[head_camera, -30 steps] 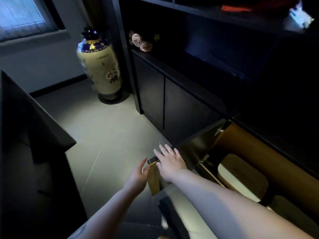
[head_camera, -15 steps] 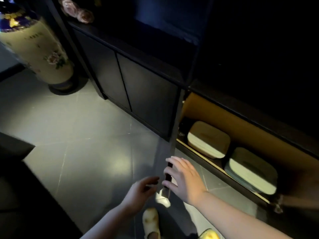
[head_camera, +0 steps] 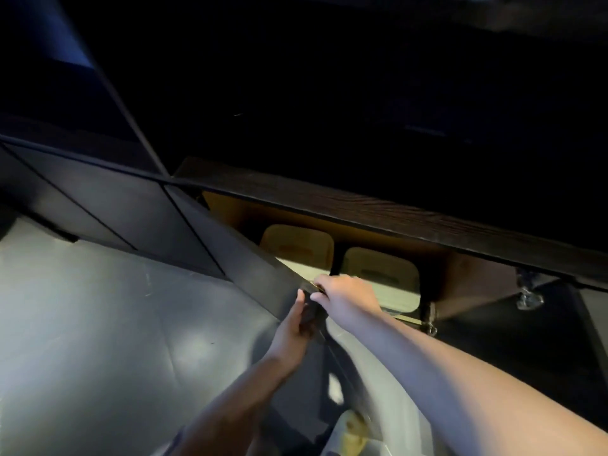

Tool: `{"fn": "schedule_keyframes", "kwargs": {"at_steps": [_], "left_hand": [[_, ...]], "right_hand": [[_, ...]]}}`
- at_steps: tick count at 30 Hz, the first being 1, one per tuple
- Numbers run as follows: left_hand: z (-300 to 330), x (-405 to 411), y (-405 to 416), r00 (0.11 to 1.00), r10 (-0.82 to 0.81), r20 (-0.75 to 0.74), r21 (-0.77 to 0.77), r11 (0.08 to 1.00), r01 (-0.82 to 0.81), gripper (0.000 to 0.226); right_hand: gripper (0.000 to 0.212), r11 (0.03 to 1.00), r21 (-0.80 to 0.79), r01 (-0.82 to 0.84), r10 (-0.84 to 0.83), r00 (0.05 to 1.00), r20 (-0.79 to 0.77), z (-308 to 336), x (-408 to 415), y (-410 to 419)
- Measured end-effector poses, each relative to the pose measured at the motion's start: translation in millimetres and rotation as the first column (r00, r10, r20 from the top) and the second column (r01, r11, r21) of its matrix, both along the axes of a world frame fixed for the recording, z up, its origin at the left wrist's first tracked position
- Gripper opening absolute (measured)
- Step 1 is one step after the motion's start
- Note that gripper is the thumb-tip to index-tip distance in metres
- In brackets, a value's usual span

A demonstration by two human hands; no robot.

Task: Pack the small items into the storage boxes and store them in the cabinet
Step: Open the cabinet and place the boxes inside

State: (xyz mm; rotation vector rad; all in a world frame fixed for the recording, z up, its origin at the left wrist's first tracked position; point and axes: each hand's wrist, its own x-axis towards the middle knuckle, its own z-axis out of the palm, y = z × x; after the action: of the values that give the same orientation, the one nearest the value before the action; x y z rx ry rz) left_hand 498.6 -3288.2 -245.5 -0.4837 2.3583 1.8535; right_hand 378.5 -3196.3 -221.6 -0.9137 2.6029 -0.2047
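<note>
Both hands on the free edge of the half-open door (head_camera: 250, 258). Right hand (head_camera: 345, 296) curled over the edge, fingers together. Left hand (head_camera: 292, 327) pressed against the outer face, fingers straight and close. Behind the door, inside the cabinet (head_camera: 378, 209), two boxes (head_camera: 297, 245) side by side, clear of the fingers.

Both forearms bare, no sleeves, no watch or rings visible. Left hand (head_camera: 291, 327) & right hand (head_camera: 345, 296) ungloved. Pale slipper (head_camera: 353, 432) on one foot, below the arms.
</note>
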Motion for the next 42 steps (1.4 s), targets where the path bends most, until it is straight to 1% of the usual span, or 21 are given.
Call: {"fn": "schedule_keyframes", "kwargs": {"at_steps": [1, 3, 6, 7, 9, 12, 14, 16, 18, 20, 21, 23, 25, 27, 28, 30, 33, 36, 38, 40, 42], "left_hand": [[2.3, -9.8, 3.3, 1.000, 0.023, 0.002, 0.040, 0.999, -0.023, 0.037], [13.4, -29.0, 7.9, 0.995, 0.064, 0.082, 0.112, 0.991, -0.073, 0.047], [15.5, -57.1, 13.4, 0.977, 0.075, 0.200, 0.266, 0.956, -0.128, 0.045], [12.8, -64.4, 11.1, 0.971, 0.055, 0.233, 0.300, 0.946, -0.126, 0.050], [10.9, -78.5, 4.5, 0.967, 0.004, 0.254, 0.274, 0.959, -0.076, 0.066], [8.1, -86.1, -0.8, 0.952, -0.035, 0.304, 0.267, 0.963, -0.050, 0.072], [4.1, -85.0, 4.2, 0.927, -0.121, 0.356, 0.126, 0.989, 0.081, 0.070], [1.4, -84.5, 20.3, 0.882, -0.242, 0.404, 0.002, 0.964, 0.264, 0.071], [4.4, -87.1, 47.8, 0.835, -0.425, 0.350, -0.009, 0.890, 0.457, 0.067], [11.8, -95.0, 83.4, 0.782, -0.569, 0.255, 0.015, 0.811, 0.585, 0.060], [15.4, -97.8, 103.0, 0.742, -0.635, 0.215, -0.007, 0.759, 0.651, 0.057], [24.0, -97.6, 143.4, 0.620, -0.772, 0.137, -0.099, 0.613, 0.784, 0.049], [31.1, -88.1, 182.0, 0.498, -0.866, 0.049, -0.139, 0.488, 0.862, 0.042], [32.3, -71.3, 218.9, 0.404, -0.915, 0.017, -0.154, 0.397, 0.905, 0.039], [31.1, -60.7, 236.4, 0.365, -0.931, 0.017, -0.154, 0.359, 0.921, 0.039], [27.9, -37.7, 267.1, 0.313, -0.949, 0.047, -0.152, 0.302, 0.941, 0.040], [21.1, -7.9, 298.5, 0.293, -0.952, 0.089, -0.122, 0.281, 0.952, 0.048], [13.8, 5.7, 316.3, 0.264, -0.954, 0.141, -0.131, 0.246, 0.960, 0.049], [11.7, 9.5, 316.5, 0.288, -0.940, 0.180, -0.122, 0.269, 0.955, 0.047], [6.7, 13.5, 308.1, 0.330, -0.923, 0.200, -0.116, 0.312, 0.943, 0.048], [2.6, 20.8, 292.8, 0.383, -0.897, 0.222, -0.089, 0.373, 0.924, 0.054]], "right_hand": [[0.030, 1.000, 0.028, 0.002, -0.002, 1.000, -0.014, 1.0, -8.6, -1.8], [0.029, 0.997, 0.076, 0.030, -0.028, 0.999, -0.027, 4.3, -23.7, -4.5], [0.026, 0.993, 0.101, 0.062, -0.055, 0.996, -0.066, 9.7, -40.0, -2.3], [0.025, 0.992, 0.097, 0.081, -0.073, 0.994, -0.083, 11.1, -44.0, -1.5], [0.024, 0.985, 0.080, 0.150, -0.142, 0.985, -0.099, 12.8, -48.6, -3.3], [0.022, 0.947, 0.033, 0.319, -0.319, 0.947, 0.017, 15.7, -44.5, -0.9], [0.024, 0.900, -0.014, 0.435, -0.432, 0.897, 0.094, 17.3, -34.7, 15.3], [0.028, 0.822, -0.072, 0.564, -0.555, 0.823, 0.120, 21.2, -20.1, 45.0], [0.033, 0.702, -0.113, 0.703, -0.689, 0.711, 0.140, 27.6, -1.6, 83.9], [0.035, 0.557, -0.148, 0.817, -0.810, 0.574, 0.121, 35.2, 20.4, 127.2], [0.036, 0.494, -0.160, 0.855, -0.855, 0.511, 0.091, 39.3, 33.2, 150.2], [0.039, 0.393, -0.175, 0.903, -0.917, 0.399, -0.001, 47.2, 62.1, 199.0], [0.043, 0.301, -0.172, 0.938, -0.951, 0.284, -0.120, 53.7, 95.1, 248.5], [0.049, 0.185, -0.121, 0.975, -0.966, 0.158, -0.205, 55.5, 127.4, 295.3], [0.053, 0.133, -0.074, 0.988, -0.967, 0.114, -0.227, 54.1, 141.3, 315.8], [0.058, 0.076, 0.038, 0.996, -0.974, 0.082, -0.213, 45.7, 162.5, 347.6], [0.059, 0.073, 0.126, 0.989, -0.993, 0.083, -0.079, 27.7, 178.2, 371.9], [0.054, 0.053, 0.024, 0.998, -0.997, 0.054, -0.054, 14.2, 184.6, 379.8], [0.044, 0.034, -0.072, 0.997, -0.996, 0.028, -0.081, 11.1, 189.1, 377.0], [0.033, 0.048, -0.126, 0.991, -0.995, 0.035, -0.098, 9.6, 195.4, 365.5], [0.032, 0.071, -0.150, 0.986, -0.995, 0.059, -0.083, 10.4, 203.1, 344.4]]}}
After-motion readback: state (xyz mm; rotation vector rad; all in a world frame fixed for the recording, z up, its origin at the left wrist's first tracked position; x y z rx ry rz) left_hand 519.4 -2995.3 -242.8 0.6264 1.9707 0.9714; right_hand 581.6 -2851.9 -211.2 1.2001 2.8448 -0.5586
